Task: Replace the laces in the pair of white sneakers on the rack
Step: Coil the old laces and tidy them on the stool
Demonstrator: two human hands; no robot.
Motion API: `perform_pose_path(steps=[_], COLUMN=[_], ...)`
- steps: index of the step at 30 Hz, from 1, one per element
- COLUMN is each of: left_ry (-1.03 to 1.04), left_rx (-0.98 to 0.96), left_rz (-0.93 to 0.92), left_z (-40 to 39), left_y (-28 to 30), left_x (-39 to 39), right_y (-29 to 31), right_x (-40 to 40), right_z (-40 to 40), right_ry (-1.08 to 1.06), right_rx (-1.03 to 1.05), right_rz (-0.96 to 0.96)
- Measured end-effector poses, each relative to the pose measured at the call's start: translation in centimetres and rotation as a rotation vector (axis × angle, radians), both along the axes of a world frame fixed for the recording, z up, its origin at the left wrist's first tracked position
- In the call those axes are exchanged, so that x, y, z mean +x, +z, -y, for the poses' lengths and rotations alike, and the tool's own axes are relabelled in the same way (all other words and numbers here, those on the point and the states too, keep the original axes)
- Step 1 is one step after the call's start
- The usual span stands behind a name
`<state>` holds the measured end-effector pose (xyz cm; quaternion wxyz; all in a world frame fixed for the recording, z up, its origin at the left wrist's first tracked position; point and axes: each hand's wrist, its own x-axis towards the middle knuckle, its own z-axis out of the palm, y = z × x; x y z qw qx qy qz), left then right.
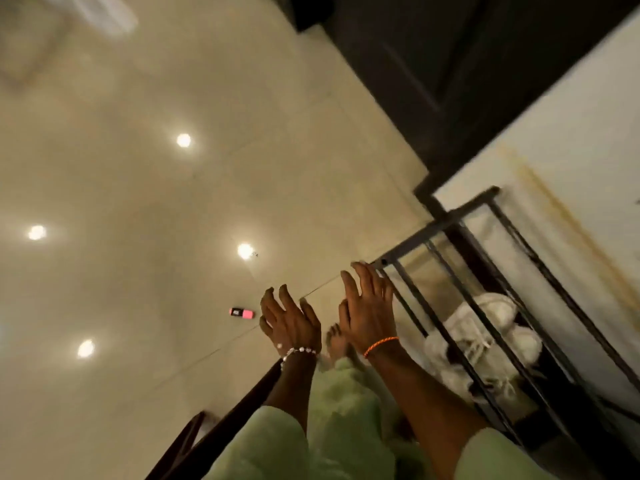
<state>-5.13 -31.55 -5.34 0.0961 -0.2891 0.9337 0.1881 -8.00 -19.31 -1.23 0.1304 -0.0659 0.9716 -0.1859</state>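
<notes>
Bare hands: both are raised side by side over the floor, fingers spread and straight, holding nothing.
Left hand [289,320]: empty and splayed, a beaded bracelet [298,351] at the wrist, hovering above the tiles and touching no object.
Right hand [369,306]: empty too, an orange cord [381,345] at the wrist; its fingertips [363,268] reach the near top corner of the rack, though the blur leaves it unclear whether they touch the bar.
Rack [436,226]: a dark metal frame of thin bars, standing against a pale wall just to the right of the hands.
White sneakers [485,344]: the pair sits on a lower shelf inside the rack, seen through the bars, below and right of the right hand; their laces cannot be made out clearly.
Floor [173,202]: glossy cream tiles mirroring ceiling lights; a small pink and black object [241,312] lies near the left hand, its identity unclear.
Also in view: green sleeves and clothing, a bare foot [337,341] between the wrists, a dark wooden piece at lower left.
Step in hand: apparently the opening approach, with the sneakers not yet lifted.
Next move: likely calls for reaching down past the top bars and taking a firm grip on one sneaker to draw it out without snagging the frame.
</notes>
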Motion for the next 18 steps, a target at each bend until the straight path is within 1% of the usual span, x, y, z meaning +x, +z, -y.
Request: perform_pose_path(steps=[4,7,10,11,13,16,18], left_ry=[0.317,0.539,0.834,0.92,0.975,0.945,0.954], left_rx=[0.042,0.095,0.182,0.21,0.237,0.295,0.334], left_rz=[0.032,0.022,0.134,0.145,0.15,0.154,0.134], left_z=[5.0,8.3,11.8,12.9,14.6,16.9,18.3], left_y=[-3.3,-7.6,-12.9,-14.6,-18.6,-25.3,-29.6], left_x=[-0.8,-0.4,-0.5,-0.4,-0.1,0.7,1.1], right_y=[-3.4,-7.6,-13.7,-15.7,-20.5,-27.8,-32.1], right_x=[-3.4,-4.7,-5.5,-5.6,-5.6,-4.9,-4.3], right_z=[5.9,9.5,12.6,13.5,15.2,17.3,18.5], right_ry=[0.193,0.343,0.501,0.543,0.636,0.723,0.782], right_rx=[0.03,0.052,0.082,0.092,0.104,0.028,0.023], right_rz=[0.018,0.04,0.055,0.076,0.138,0.211,0.3])
